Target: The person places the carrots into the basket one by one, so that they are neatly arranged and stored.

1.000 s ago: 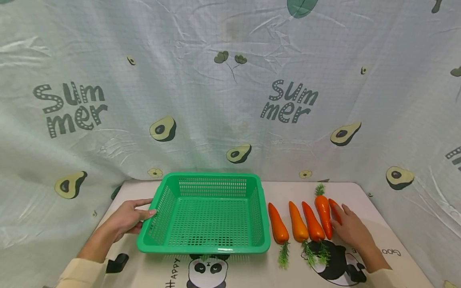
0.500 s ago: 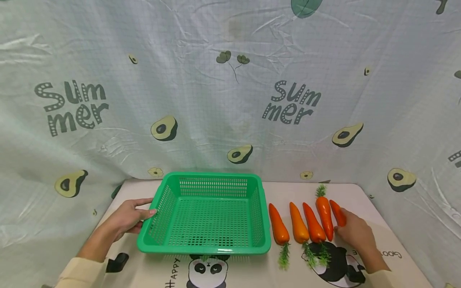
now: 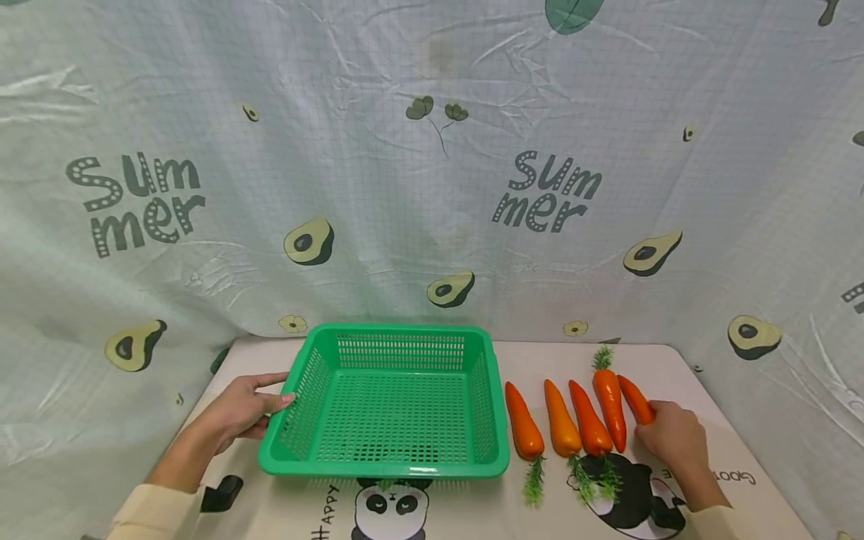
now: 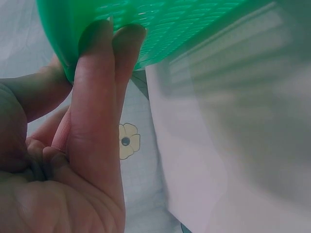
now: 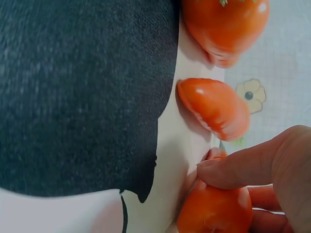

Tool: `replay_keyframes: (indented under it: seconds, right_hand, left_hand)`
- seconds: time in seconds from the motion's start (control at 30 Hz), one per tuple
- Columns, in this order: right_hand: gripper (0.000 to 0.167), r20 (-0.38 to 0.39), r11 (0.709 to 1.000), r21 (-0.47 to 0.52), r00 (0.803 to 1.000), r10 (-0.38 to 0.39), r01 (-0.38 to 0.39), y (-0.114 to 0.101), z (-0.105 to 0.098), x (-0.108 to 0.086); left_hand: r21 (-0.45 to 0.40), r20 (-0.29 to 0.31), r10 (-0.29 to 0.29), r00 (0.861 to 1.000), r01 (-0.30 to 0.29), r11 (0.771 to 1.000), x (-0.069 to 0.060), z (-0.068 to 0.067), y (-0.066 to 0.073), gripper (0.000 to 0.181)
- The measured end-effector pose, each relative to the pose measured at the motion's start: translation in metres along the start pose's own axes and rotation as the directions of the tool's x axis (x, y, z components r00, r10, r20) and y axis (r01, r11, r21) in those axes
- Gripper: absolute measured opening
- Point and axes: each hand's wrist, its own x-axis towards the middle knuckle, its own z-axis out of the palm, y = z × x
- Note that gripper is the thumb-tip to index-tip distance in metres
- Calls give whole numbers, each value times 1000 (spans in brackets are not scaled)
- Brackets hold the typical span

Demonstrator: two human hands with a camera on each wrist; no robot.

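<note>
My left hand (image 3: 239, 409) grips the left rim of a green plastic basket (image 3: 383, 469), thumb on top and fingers beneath; in the left wrist view two fingers (image 4: 95, 107) press the basket's outer wall (image 4: 160, 22). The basket holds nothing. On the right, my right hand (image 3: 678, 439) holds the rightmost carrot (image 3: 636, 397) by its thick end. Up close in the right wrist view, the thumb (image 5: 233, 170) lies on that carrot (image 5: 214, 208), with fingers behind it. Its neighbour, a carrot (image 3: 610, 405) with leaves pointing away, lies just to the left.
Between basket and right hand lie more carrots: one beside the basket (image 3: 523, 424), a lighter orange one (image 3: 562, 420) and a redder one (image 3: 590, 420), their green leaves toward me. A printed cloth (image 3: 432, 187) hangs behind the table (image 3: 270, 517).
My right hand has slid toward the near, thick end of the rightmost carrot and closed round it, so more of the tip shows. The left hand and basket stay put.
</note>
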Motion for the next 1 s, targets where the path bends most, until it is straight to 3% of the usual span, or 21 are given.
replay_keyframes:
  seconds: [0.4,0.67,1.0]
  right_hand:
    - [65,0,999,30,1000,29,-29,14,-13,2]
    - [63,-39,999,27,999,-22,23,11,-11,3]
    - [59,-118,999,34,993,-29,33,2,-15,1]
  left_hand:
    - [10,-20,27,999,-27,1000,2,10,2,64]
    - [26,-29,17,999,-16,1000,-1,5,1,64]
    - [31,-17,2,1000,-2,1000,-2,0,3,66]
